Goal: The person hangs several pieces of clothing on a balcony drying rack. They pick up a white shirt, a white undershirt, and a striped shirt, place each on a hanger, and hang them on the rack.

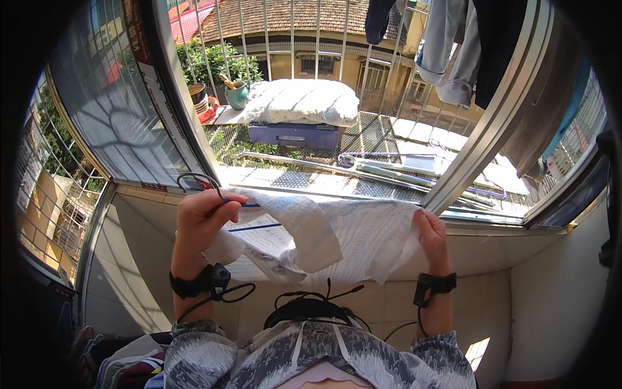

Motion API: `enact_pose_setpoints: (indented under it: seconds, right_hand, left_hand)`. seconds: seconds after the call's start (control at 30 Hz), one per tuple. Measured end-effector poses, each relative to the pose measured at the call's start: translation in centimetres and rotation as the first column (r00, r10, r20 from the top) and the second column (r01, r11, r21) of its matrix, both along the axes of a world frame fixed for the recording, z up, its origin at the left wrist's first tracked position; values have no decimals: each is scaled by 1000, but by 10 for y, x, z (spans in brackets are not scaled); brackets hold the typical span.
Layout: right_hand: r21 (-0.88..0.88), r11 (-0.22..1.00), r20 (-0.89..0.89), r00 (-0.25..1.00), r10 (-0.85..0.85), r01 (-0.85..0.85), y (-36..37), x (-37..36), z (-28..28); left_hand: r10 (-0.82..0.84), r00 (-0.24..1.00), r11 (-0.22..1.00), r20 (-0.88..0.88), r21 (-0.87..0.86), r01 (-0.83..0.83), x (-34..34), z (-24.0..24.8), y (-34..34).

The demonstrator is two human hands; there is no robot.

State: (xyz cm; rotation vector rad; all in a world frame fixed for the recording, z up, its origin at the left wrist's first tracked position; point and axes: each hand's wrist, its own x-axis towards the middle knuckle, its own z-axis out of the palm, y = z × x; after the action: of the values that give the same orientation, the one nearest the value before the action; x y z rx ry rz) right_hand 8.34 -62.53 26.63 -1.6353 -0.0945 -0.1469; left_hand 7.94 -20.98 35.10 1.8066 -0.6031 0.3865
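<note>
A white, lightly patterned garment (363,236) is stretched between my two hands in front of the window sill. My left hand (204,217) is closed on a clothes hanger (254,227), pinching it close to the garment's edge. The hanger's dark curved hook rises above those fingers, and its blue bars show against the white cloth. Part of the hanger is hidden by the fabric. At the other end, my right hand (432,241) pinches the garment's upper corner between thumb and fingers. The cloth hangs loosely in folds between them.
Beyond the open window, a blue-purple box (295,135) lies under a white bundle (301,100). A teal pot (237,97) stands beside it. Metal poles (311,161) lie on the mesh ledge. Clothes (447,52) hang at upper right; more garments (133,360) are at lower left.
</note>
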Motion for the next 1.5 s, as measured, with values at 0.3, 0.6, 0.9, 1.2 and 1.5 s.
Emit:
enact_pose_setpoints:
  seconds: [0.3, 0.6, 0.9, 1.2, 1.5]
  right_hand:
    - [-764, 642, 488, 709, 509, 65, 78, -22, 51]
    - [-697, 689, 599, 689, 408, 198, 110, -10, 30]
    - [-685, 722, 549, 721, 423, 97, 100, -2, 41]
    - [-268, 909, -35, 947, 321, -318, 40, 146, -19]
    - [-977, 212, -42, 961, -272, 18, -65, 299, -163]
  left_hand:
    - [-71, 992, 958, 108, 283, 38, 3, -14, -36]
    - [-158, 983, 937, 98, 328, 117, -5, -27, -47]
    - [222, 886, 781, 406, 470, -411, -24, -49, -14]
    - [405, 835, 773, 372, 348, -531, -31, -55, 26]
    - [515, 782, 701, 350, 353, -619, -22, -43, 30]
